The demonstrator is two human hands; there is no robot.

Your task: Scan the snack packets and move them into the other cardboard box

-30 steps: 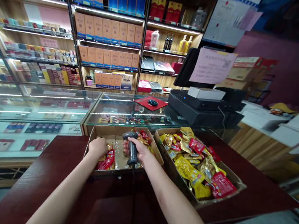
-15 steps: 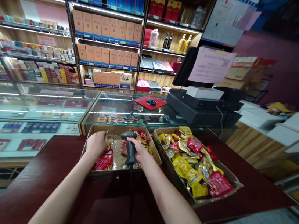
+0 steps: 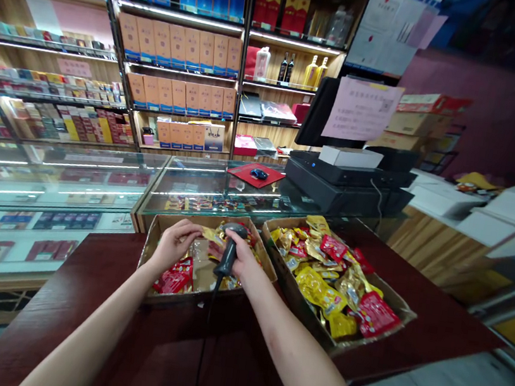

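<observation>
Over the left cardboard box (image 3: 153, 242), my left hand (image 3: 177, 244) pinches the end of a small gold packet (image 3: 212, 236). My right hand (image 3: 240, 253) is wrapped round the handle of a black handheld scanner (image 3: 228, 253), whose head is close to the packet's right end. A black cable hangs from the scanner's handle. Red packets (image 3: 176, 276) lie in the box below my left hand, and more packets are partly hidden behind the scanner. The box's bare bottom shows between them.
A second box (image 3: 336, 345) full of yellow, gold and red packets stands on the dark red table (image 3: 96, 279) at the right. Behind are a glass counter (image 3: 178, 175), a mouse (image 3: 259, 174) on a red mat, a monitor (image 3: 317, 112) and stocked shelves.
My left hand has moved right and up from the box's left side, and a gold packet now shows in its fingers. The scanner has tilted, its head shifting slightly right.
</observation>
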